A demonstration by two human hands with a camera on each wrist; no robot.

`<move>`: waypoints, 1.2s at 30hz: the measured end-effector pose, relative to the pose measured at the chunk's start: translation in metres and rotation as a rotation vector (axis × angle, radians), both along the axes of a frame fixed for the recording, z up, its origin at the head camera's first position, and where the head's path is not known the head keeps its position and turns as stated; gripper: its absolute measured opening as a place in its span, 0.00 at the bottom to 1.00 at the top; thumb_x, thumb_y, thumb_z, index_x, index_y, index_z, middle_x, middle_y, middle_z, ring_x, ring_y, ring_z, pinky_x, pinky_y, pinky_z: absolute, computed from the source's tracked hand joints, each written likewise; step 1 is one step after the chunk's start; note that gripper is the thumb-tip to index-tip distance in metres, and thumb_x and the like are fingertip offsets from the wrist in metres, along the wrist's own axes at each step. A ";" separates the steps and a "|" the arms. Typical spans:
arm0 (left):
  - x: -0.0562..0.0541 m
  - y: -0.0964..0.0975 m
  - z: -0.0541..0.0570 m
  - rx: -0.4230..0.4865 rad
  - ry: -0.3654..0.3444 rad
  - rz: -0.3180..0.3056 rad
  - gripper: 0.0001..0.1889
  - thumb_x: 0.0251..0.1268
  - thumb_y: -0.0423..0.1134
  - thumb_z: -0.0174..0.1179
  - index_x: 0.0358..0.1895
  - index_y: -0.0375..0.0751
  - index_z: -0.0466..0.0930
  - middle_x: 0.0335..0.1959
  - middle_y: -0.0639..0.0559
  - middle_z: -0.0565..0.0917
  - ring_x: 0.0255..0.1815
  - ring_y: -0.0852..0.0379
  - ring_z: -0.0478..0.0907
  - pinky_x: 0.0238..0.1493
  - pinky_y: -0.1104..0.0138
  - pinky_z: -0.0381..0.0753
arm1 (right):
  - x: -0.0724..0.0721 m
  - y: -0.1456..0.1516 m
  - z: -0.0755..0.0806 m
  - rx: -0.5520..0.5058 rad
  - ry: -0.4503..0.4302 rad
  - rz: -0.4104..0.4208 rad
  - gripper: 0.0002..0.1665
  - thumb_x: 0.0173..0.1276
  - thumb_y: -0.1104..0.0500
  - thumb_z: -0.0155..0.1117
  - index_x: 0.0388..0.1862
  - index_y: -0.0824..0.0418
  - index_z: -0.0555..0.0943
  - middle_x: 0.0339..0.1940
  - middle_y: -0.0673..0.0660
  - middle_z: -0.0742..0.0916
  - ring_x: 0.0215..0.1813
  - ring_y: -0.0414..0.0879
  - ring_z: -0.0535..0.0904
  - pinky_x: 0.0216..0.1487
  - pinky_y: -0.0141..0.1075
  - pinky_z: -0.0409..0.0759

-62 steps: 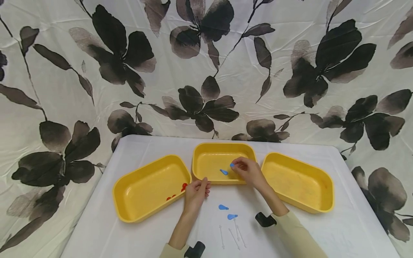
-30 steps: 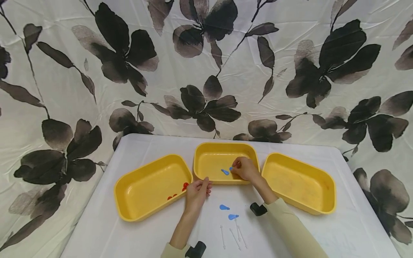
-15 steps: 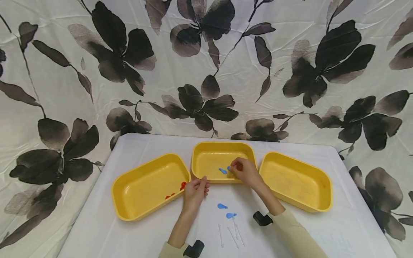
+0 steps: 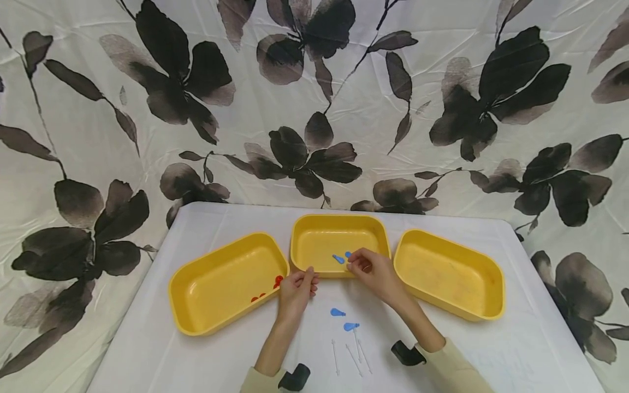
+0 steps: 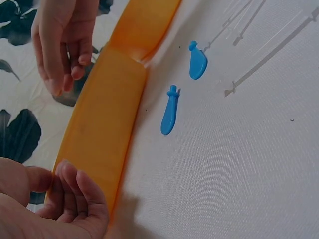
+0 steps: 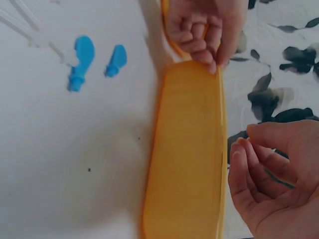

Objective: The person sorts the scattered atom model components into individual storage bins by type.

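Observation:
My left hand (image 4: 295, 289) pinches the near left corner of the middle yellow tray (image 4: 339, 219) between thumb and fingers. Over that tray's near rim hovers my right hand (image 4: 375, 273), fingers loosely bent. In the right wrist view, nothing shows between the right hand's thumb and fingertips. Inside the middle tray lie two small blue plastic pieces, one paddle-shaped piece (image 4: 338, 259) and another blue piece (image 4: 348, 254) partly hidden by the right hand. On the white table in front are two more blue paddle-shaped pieces with knobbed necks, a nearer piece (image 4: 351, 326) and a farther piece (image 4: 337, 312).
A left yellow tray (image 4: 179, 305) holds several small red pieces (image 4: 278, 280) near its right corner. At the right stands another yellow tray (image 4: 497, 289). Several thin clear rods (image 4: 336, 357) lie on the white table (image 4: 147, 349) near the front. A floral cloth hangs behind.
My right hand has let go of a blue piece, which now lies in the middle tray beside the other. The hand has drawn back toward the near rim. My left hand stays put.

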State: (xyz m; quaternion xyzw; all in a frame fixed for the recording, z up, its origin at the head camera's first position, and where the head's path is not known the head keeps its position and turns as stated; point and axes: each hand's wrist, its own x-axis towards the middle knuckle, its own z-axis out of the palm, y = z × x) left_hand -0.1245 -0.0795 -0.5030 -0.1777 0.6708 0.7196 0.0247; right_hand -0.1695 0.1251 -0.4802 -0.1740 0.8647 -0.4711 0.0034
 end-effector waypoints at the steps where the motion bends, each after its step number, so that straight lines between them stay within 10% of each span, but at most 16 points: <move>1: 0.002 0.000 0.007 0.004 0.003 -0.002 0.16 0.79 0.36 0.56 0.46 0.19 0.82 0.28 0.48 0.84 0.29 0.56 0.77 0.32 0.74 0.82 | 0.002 0.000 0.000 0.000 0.003 0.005 0.07 0.68 0.65 0.72 0.43 0.65 0.85 0.32 0.50 0.85 0.35 0.43 0.79 0.42 0.30 0.83; 5: 0.007 0.001 0.025 0.009 0.032 -0.007 0.16 0.79 0.34 0.56 0.45 0.18 0.82 0.27 0.51 0.83 0.28 0.57 0.77 0.32 0.73 0.83 | 0.011 -0.001 -0.003 0.005 0.035 0.042 0.08 0.67 0.66 0.73 0.43 0.64 0.85 0.33 0.49 0.85 0.35 0.42 0.79 0.41 0.31 0.83; 13: 0.005 0.001 0.024 0.017 0.039 -0.015 0.16 0.79 0.34 0.56 0.44 0.18 0.82 0.27 0.51 0.83 0.28 0.57 0.77 0.32 0.73 0.82 | 0.025 -0.001 -0.016 -0.008 0.054 0.141 0.09 0.66 0.69 0.73 0.44 0.65 0.84 0.34 0.49 0.85 0.36 0.42 0.79 0.40 0.35 0.84; 23: -0.007 0.001 -0.012 0.003 0.015 0.005 0.17 0.79 0.39 0.57 0.45 0.21 0.83 0.32 0.42 0.85 0.27 0.58 0.77 0.30 0.75 0.81 | 0.037 -0.006 -0.039 -0.007 0.042 0.196 0.07 0.67 0.69 0.71 0.42 0.63 0.84 0.31 0.49 0.83 0.34 0.39 0.77 0.37 0.33 0.82; 36: -0.004 0.002 -0.014 0.007 0.019 0.019 0.17 0.79 0.39 0.58 0.44 0.23 0.84 0.34 0.39 0.86 0.26 0.61 0.77 0.30 0.76 0.80 | 0.047 -0.009 -0.052 0.076 -0.097 0.290 0.07 0.68 0.69 0.70 0.44 0.64 0.84 0.33 0.49 0.83 0.34 0.37 0.75 0.36 0.29 0.78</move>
